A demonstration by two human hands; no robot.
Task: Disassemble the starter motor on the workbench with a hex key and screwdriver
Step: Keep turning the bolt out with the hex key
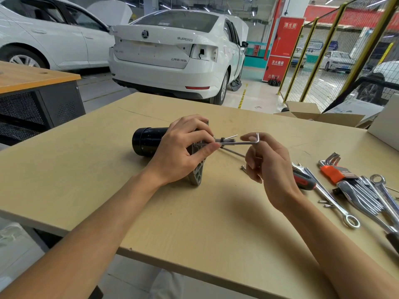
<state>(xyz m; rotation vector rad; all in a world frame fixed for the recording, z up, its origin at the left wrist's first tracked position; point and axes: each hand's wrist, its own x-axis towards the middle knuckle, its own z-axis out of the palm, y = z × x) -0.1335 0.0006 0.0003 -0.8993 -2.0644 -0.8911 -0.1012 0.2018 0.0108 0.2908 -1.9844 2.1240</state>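
Both forearms are bare from elbow to wrist, no sleeves showing. The left hand [179, 152] and right hand [269, 167] wear no gloves, rings or watch; the nails are short.

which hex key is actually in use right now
The loose hex key pinched by both hands at the starter motor; the others sit in the orange holder.

I am looking into a car repair workshop. Two white cars [172, 55] stand on the floor beyond my pale wooden bench [216, 212], one missing a tail light. Wrenches [336, 203] and a hex key set [336, 171] lie at the right. A red fire-equipment cabinet [282, 48] and yellow mesh fencing [336, 61] stand far right.
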